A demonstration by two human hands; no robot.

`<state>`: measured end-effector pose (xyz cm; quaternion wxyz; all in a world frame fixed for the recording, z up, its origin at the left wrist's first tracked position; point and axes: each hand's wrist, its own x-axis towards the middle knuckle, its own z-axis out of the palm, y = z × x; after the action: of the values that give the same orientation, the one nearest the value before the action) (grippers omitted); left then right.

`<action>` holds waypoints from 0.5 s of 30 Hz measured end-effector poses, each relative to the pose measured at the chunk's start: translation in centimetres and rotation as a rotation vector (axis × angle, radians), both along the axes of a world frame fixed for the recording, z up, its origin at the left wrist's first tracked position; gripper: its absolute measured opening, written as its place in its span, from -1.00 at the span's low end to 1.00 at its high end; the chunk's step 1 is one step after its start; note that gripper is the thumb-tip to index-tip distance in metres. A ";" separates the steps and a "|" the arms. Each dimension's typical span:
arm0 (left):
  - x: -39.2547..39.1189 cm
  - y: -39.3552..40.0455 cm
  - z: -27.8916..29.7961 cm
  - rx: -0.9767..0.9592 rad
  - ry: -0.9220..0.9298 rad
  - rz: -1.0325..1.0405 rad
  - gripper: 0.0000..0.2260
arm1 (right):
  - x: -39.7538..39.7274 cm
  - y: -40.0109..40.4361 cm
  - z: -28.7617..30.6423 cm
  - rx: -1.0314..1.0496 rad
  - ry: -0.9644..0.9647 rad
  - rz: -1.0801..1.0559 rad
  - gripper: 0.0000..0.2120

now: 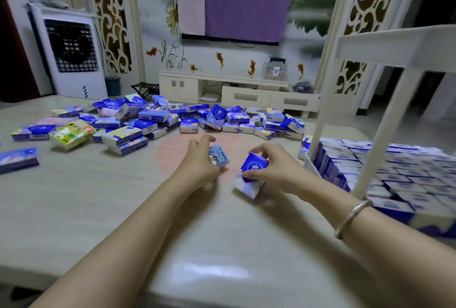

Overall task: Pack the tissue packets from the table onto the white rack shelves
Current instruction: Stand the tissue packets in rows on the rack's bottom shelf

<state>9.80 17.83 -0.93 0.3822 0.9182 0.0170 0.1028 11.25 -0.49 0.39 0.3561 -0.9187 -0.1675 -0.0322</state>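
My left hand (198, 159) grips a light blue tissue packet (220, 157) with a cartoon print, held just above the table (98, 209). My right hand (274, 167) is closed on a dark blue and white tissue packet (251, 174) that rests tilted on the table. A long heap of loose tissue packets (158, 120) lies across the table's far side. The white rack (385, 115) stands at the right. Its lower shelf holds tight rows of blue and white packets (399, 172).
A green and yellow packet (71, 133) lies in the left part of the heap. A single blue packet (18, 159) sits near the left edge. Beyond the table are a white TV cabinet (237, 93), a covered screen and a white air cooler (71, 53).
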 end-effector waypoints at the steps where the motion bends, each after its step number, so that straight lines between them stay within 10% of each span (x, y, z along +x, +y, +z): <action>1: -0.5 -0.8 0.5 -0.060 0.026 -0.014 -0.43 | -0.8 -0.5 0.6 -0.025 -0.052 -0.012 -0.57; 15: -4.9 -13.9 4.0 -0.744 0.085 -0.156 -0.49 | -14.8 -12.6 6.8 0.011 -0.379 -0.055 -0.67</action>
<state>4.92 3.97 3.03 0.6949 0.7187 -0.0010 0.0223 -3.60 -13.09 7.14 0.3222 -0.8984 -0.2062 -0.2155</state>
